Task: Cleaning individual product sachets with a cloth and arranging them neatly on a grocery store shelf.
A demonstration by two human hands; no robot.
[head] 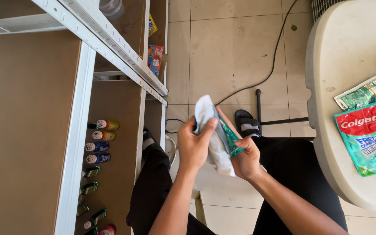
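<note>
Holding a white crumpled cloth (212,139) in my left hand (193,148), fingers clenched around it, pressed against a green flat toothpaste sachet (230,138) pinched in my right hand (246,160), above my lap. More green sachets (368,137) lie at the beige round counter (344,52) near edge.

two bare hands (192,146), one white cloth (209,130), one green flat packet (230,138), two green sachets (368,137) on the round table, four lying capped bottles (103,141).
</note>
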